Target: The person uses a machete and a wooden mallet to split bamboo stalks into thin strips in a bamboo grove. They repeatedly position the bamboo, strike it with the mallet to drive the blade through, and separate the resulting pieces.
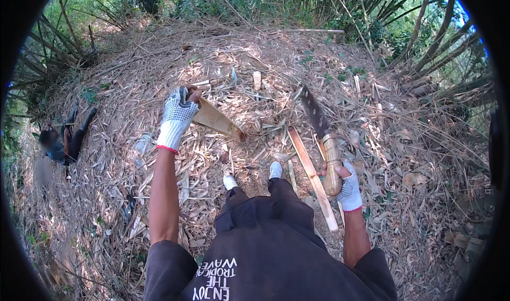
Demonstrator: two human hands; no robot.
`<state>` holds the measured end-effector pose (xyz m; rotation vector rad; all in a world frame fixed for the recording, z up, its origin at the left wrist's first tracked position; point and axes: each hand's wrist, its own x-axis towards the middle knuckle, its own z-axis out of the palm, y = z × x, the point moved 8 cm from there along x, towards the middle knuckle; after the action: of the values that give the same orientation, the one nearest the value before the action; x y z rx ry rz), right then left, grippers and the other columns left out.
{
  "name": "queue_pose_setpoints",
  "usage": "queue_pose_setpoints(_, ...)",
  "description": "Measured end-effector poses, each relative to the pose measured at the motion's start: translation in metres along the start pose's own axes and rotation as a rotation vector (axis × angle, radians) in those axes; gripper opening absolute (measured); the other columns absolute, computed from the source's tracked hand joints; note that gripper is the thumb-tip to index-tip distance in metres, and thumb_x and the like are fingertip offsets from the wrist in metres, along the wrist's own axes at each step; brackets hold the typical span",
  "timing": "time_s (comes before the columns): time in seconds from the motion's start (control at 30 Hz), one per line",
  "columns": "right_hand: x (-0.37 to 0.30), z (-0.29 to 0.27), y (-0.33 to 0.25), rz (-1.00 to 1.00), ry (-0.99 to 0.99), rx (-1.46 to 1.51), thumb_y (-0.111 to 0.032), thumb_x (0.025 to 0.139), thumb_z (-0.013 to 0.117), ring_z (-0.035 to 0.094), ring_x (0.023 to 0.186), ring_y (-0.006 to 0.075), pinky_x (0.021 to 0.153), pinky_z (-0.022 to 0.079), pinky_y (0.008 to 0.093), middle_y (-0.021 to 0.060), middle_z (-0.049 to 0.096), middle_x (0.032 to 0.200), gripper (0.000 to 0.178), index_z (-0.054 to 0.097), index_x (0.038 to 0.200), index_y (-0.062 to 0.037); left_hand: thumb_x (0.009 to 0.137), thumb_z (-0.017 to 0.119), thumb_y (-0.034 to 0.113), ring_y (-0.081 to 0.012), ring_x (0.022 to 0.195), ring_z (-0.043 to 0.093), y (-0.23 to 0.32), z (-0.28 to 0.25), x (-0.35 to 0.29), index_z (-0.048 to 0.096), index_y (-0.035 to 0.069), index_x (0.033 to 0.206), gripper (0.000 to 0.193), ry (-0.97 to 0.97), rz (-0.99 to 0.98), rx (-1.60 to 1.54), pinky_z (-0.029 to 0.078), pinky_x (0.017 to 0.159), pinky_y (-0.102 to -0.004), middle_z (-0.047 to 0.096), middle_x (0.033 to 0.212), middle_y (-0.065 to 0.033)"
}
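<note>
The left hand (pixel 179 112), in a white dotted work glove with a red cuff, is left of centre, its bare fingertips (pixel 195 95) curled in and pinching the far-left end of a split bamboo piece (pixel 218 119). That piece slants from the grip toward the near right, its narrower end well left of the machete (pixel 322 126). A short pale stick (pixel 202 83) shows just beyond those fingers; whether they touch it, I cannot tell.

On the right, the gloved right hand (pixel 349 187) has its fingers wrapped around the machete's thick, tan handle (pixel 332 160), the thumb bent over the near part. The far side of this grip is partly hidden by the handle. The dark blade (pixel 314 112) points to the far left. A long split bamboo strip (pixel 313 179) runs just left of the handle; I cannot tell whether the fingertips meet it.

Two white shoes (pixel 275 169) stand between the hands on dry leaf litter (pixel 414 194). At the far left sits another person (pixel 66 147), and bamboo clumps (pixel 361 6) rise at the far side
</note>
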<state>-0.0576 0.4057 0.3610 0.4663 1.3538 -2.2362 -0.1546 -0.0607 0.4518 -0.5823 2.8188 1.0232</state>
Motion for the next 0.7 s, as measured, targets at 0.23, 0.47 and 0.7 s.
queue_pose_setpoints(0.23,-0.076,0.059,-0.05,-0.365,0.01,-0.338,-0.01,0.076,0.065,0.06,0.072,0.0157,0.074,0.051,0.0331,0.0055,0.06,0.082,0.049,0.049,0.121,0.0031,0.069,0.075,0.008,-0.036,0.127,0.043,-0.003,0.031,-0.066,0.029,0.005,0.144,0.088,-0.061,0.38,0.225,0.037,0.107,-0.0407,0.044,0.135,-0.0224)
queue_pose_setpoints(0.47,-0.062,0.054,0.013,-0.415,0.27,-0.956,-0.001,0.074,0.065,0.059,0.066,0.0112,0.059,0.05,0.0244,0.0052,0.06,0.08,0.041,0.051,0.113,0.0002,0.072,0.066,-0.002,-0.0355,0.125,0.046,-0.021,0.034,-0.101,0.032,0.004,0.143,0.079,0.148,0.34,-0.177,0.038,0.107,-0.0375,0.046,0.135,-0.0225)
queue_pose_setpoints(0.7,-0.068,0.175,0.009,-0.534,-0.097,-0.72,-0.007,0.075,0.07,0.06,0.073,0.0115,0.066,0.05,0.0271,0.0037,0.061,0.081,0.04,0.054,0.111,0.001,0.071,0.066,-0.003,-0.0301,0.12,0.051,-0.049,0.05,-0.117,0.033,0.005,0.14,0.077,0.308,0.258,-0.437,0.04,0.103,-0.037,0.054,0.127,-0.0178)
